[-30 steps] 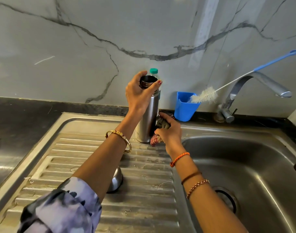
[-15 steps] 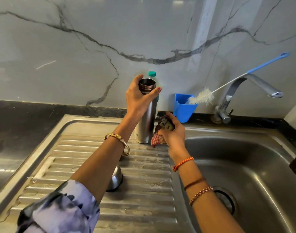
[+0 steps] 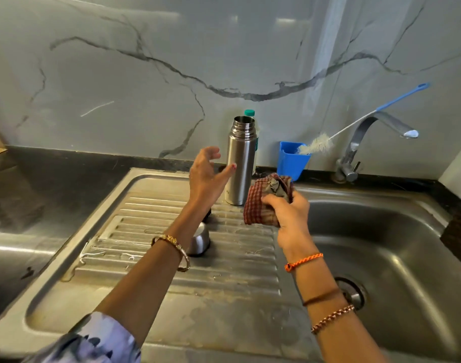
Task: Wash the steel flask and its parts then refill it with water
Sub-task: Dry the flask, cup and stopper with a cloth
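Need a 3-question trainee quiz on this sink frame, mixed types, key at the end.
1. True or false: the left hand grips the flask.
2. What does the right hand hold? A) brush B) checked cloth C) cup
3. Fill in: the flask stands upright on the ____ with its mouth uncapped.

Key: 1 false, the fingers are spread beside it; 2 B, the cloth; 3 draining board.

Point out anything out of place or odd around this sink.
The bottle brush lies tilted, bristles propped on the blue cup's rim and handle jutting past the tap, so it may slip. The steel flask stands upright and uncapped on the wet drainboard. Nothing looks damaged.
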